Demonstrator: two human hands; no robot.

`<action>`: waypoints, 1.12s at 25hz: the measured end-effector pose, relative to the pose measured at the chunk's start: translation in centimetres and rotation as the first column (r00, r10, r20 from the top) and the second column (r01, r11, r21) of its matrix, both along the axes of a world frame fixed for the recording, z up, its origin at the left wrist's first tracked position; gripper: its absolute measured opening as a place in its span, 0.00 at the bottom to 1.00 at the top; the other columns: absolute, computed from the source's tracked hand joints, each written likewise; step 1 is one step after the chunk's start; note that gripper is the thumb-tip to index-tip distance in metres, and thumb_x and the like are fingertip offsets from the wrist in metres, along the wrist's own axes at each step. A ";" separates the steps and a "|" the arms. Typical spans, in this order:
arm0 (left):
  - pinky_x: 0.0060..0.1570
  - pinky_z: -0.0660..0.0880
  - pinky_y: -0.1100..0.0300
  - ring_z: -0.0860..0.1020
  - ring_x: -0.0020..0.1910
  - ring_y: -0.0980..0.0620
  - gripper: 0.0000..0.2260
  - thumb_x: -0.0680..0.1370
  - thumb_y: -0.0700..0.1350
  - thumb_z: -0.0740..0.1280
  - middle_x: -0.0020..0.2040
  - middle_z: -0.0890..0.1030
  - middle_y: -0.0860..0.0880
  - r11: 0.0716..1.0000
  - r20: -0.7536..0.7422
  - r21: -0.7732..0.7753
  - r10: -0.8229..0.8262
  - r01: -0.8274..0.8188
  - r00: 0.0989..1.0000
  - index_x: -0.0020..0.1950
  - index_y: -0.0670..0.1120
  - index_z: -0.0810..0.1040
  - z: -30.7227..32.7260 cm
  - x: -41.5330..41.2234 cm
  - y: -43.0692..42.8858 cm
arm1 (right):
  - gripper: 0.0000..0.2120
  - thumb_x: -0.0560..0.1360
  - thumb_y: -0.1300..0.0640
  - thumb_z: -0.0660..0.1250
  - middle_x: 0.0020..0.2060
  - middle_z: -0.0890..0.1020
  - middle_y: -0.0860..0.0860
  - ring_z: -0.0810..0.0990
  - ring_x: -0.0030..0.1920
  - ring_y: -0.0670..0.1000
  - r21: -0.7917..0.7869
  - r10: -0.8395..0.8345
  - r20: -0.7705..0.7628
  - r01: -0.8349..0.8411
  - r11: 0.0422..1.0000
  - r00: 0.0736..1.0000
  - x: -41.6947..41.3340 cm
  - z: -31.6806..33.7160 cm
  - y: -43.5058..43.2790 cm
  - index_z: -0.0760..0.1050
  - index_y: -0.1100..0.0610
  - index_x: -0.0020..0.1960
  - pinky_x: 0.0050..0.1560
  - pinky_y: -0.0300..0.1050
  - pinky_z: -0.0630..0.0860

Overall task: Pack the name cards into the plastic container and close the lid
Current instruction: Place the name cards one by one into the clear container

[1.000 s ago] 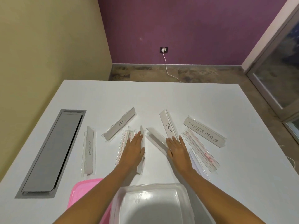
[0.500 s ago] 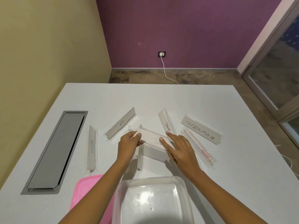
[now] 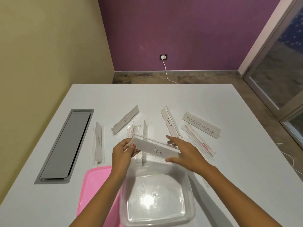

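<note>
Both hands hold the DOG card (image 3: 154, 149) above the desk (image 3: 213, 161) — left hand (image 3: 122, 152) fingers pinching one end, right hand (image 3: 183, 152) fingers spread, steadying the other — beyond the clear container (image 3: 155, 199).

My two hands, flat on the table a second ago, now lift the "DOG" name card (image 3: 155, 149) clear of the tabletop, above the far edge of the clear plastic container (image 3: 157, 199). My left hand (image 3: 123, 151) pinches its left end, where half a second ago it only touched the end on the table. My right hand (image 3: 183, 151) brackets the right end, fingers behind, thumb below. The card's lettered face now turns toward me.
</note>
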State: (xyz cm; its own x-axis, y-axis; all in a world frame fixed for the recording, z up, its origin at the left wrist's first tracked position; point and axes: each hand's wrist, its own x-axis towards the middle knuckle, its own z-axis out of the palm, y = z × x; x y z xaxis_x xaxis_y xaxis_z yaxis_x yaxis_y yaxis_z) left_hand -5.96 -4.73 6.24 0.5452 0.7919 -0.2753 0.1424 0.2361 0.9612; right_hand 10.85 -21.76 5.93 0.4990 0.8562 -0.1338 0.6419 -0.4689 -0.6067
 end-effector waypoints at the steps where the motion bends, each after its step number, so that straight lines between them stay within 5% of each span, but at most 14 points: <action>1: 0.49 0.79 0.59 0.84 0.40 0.53 0.07 0.77 0.35 0.64 0.44 0.85 0.45 0.999 -0.008 0.032 -0.001 0.001 1.000 0.48 0.45 0.80 0.1 -0.6 -0.3 | 0.36 0.68 0.44 0.73 0.65 0.75 0.43 0.73 0.64 0.47 -0.003 0.008 -0.022 -0.008 1.000 1.000 -0.5 0.1 -0.1 0.62 0.44 0.72 0.63 0.47 0.71; 7: 0.51 0.71 0.70 0.79 0.51 0.64 0.09 0.80 0.46 0.61 0.52 0.83 0.57 0.961 -0.177 0.275 0.017 0.033 0.984 0.53 0.53 0.80 -0.4 -6.0 -1.5 | 0.29 0.70 0.50 0.73 0.63 0.75 0.43 0.75 0.59 0.46 -0.029 0.023 -0.037 -0.025 0.999 0.999 -4.1 -0.6 -2.6 0.68 0.46 0.68 0.59 0.43 0.72; 13: 0.67 0.67 0.51 0.76 0.63 0.47 0.15 0.81 0.49 0.58 0.64 0.79 0.49 0.979 -0.464 0.160 -0.036 0.124 0.885 0.66 0.50 0.75 -3.3 -9.4 -3.4 | 0.27 0.74 0.57 0.67 0.63 0.74 0.47 0.74 0.60 0.51 -0.212 0.197 0.137 -0.165 0.963 0.971 -7.6 -3.5 -3.8 0.64 0.50 0.71 0.53 0.46 0.72; 23: 0.64 0.69 0.54 0.76 0.64 0.46 0.16 0.80 0.42 0.60 0.64 0.78 0.46 0.981 -0.530 0.150 -0.022 0.120 0.848 0.68 0.47 0.73 -3.7 -8.1 -4.5 | 0.16 0.73 0.64 0.63 0.55 0.77 0.57 0.78 0.50 0.57 -0.405 0.303 0.235 -0.191 0.894 0.923 -8.3 -6.6 -1.6 0.70 0.61 0.60 0.43 0.46 0.70; 28: 0.64 0.70 0.53 0.76 0.63 0.45 0.16 0.80 0.43 0.61 0.64 0.78 0.45 0.980 -0.523 0.159 -0.021 0.122 0.852 0.68 0.47 0.73 -3.6 -8.3 -4.6 | 0.08 0.73 0.65 0.59 0.49 0.82 0.56 0.78 0.44 0.54 -0.381 0.167 0.249 -0.062 0.922 0.954 -8.3 -6.9 -1.5 0.73 0.56 0.48 0.41 0.44 0.68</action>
State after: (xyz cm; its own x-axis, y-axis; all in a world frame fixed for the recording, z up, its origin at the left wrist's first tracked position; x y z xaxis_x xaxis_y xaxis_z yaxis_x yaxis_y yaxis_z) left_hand -14.25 -9.30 2.63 0.4208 0.8191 -0.3900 0.6394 0.0372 0.7680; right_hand 2.60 -23.23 -0.98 0.4622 0.8264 -0.3216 0.8193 -0.5367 -0.2017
